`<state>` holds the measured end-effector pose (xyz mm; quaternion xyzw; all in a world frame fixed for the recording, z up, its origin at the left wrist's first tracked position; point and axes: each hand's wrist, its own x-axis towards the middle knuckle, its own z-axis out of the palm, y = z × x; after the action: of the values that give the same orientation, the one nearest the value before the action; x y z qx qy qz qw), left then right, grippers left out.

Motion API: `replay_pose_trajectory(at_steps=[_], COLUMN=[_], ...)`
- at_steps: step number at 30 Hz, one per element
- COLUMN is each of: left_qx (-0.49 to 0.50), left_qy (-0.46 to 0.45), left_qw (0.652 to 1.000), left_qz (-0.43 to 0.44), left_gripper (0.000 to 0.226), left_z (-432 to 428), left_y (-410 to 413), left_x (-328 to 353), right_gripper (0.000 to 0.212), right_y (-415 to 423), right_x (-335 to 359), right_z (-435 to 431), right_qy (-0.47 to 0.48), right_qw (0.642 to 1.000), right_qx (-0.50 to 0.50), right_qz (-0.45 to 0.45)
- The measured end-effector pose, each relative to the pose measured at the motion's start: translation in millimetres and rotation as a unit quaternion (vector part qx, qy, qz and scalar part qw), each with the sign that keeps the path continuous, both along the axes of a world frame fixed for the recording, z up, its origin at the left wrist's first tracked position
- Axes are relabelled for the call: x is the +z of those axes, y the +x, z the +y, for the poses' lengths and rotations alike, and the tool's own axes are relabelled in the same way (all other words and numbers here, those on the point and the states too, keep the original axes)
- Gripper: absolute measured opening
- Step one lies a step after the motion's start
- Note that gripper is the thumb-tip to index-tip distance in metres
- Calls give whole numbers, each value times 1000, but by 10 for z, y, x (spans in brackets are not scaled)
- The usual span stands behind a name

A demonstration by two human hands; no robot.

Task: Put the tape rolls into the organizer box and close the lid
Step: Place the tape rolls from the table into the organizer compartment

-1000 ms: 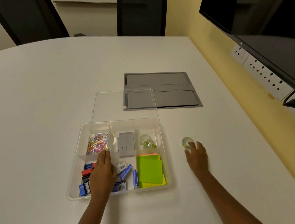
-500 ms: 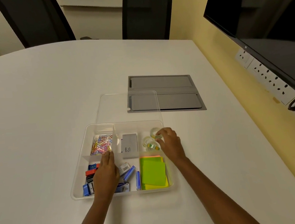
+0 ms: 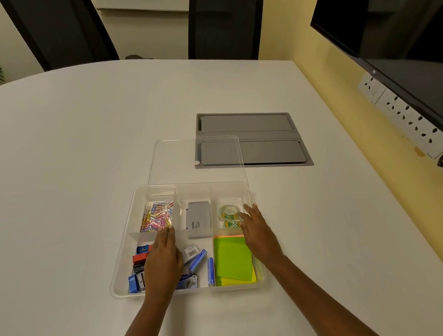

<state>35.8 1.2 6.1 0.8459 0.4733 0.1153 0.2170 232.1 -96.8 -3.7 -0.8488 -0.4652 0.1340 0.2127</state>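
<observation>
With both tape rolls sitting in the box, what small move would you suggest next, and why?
Probably reach the right hand past the organizer box to the clear lid lying flat behind it. Both tape rolls sit in the far right compartment, the hand is empty, and the box is uncovered.

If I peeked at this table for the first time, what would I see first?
Probably the bright green sticky notes in the near right corner of the clear organizer box, and the colourful paper clips in its far left compartment. Then the two hands over the box: the left hand rests inside it, and the right hand is open beside the tape rolls.
</observation>
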Motion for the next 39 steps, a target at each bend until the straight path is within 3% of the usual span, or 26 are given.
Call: replay_pose_trajectory(at_steps=[12, 18, 22, 30, 35, 39], left_qx=[1, -24, -37, -25, -23, -21], left_qy=[24, 13, 15, 6, 8, 7], left_qw=[1000, 998, 998, 999, 1000, 1000], left_qz=[11, 60, 58, 26, 14, 18], left_gripper=[41, 56, 86, 85, 83, 83], left_z=[-155, 2, 11, 0, -16, -2], left_y=[-85, 79, 92, 102, 106, 100], left_x=[-49, -48, -83, -103, -98, -93], right_gripper=[35, 30, 22, 25, 23, 26], right_y=[-79, 110, 200, 304, 234, 153], right_x=[77, 230, 278, 295, 307, 284], right_z=[-159, 150, 314, 457, 482, 456], right_qy=[-39, -119, -136, -177, -219, -203], right_qw=[998, 989, 976, 932, 919, 935], right_qx=[6, 67, 119, 159, 151, 110], right_qz=[-54, -58, -123, -273, -292, -268])
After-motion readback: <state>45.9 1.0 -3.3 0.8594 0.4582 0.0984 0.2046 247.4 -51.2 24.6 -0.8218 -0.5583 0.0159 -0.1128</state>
